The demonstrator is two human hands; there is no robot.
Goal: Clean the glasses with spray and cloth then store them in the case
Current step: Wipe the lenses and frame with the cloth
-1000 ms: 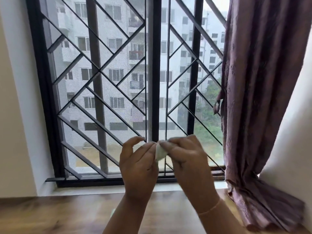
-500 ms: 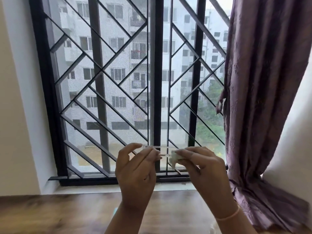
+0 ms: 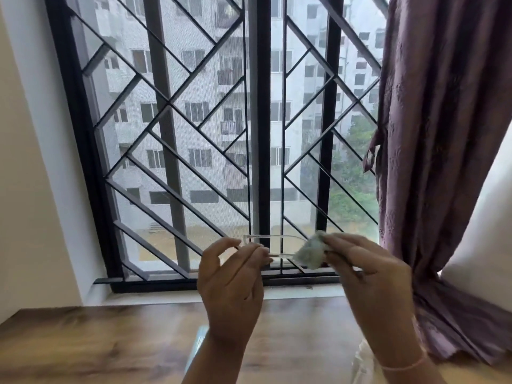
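Note:
Clear-framed glasses [image 3: 273, 242] are held up in front of the window, hard to make out against the glass. My left hand [image 3: 231, 281] pinches their left end between thumb and fingers. My right hand [image 3: 368, 275] pinches a small pale green cloth [image 3: 310, 254] around the right end of the glasses. Both hands float above the wooden table [image 3: 83, 342]. The spray and the case cannot be made out.
A black-barred window [image 3: 260, 134] fills the view ahead, with a white sill [image 3: 166, 297] below. A purple curtain [image 3: 443, 162] hangs at the right and drapes onto the table. Blurred pale items [image 3: 198, 342] lie on the table under my arms.
My hands have drawn apart: the right hand has slid the cloth rightward along the glasses, and more of the clear frame now shows between the hands. Both hands sit lower in view.

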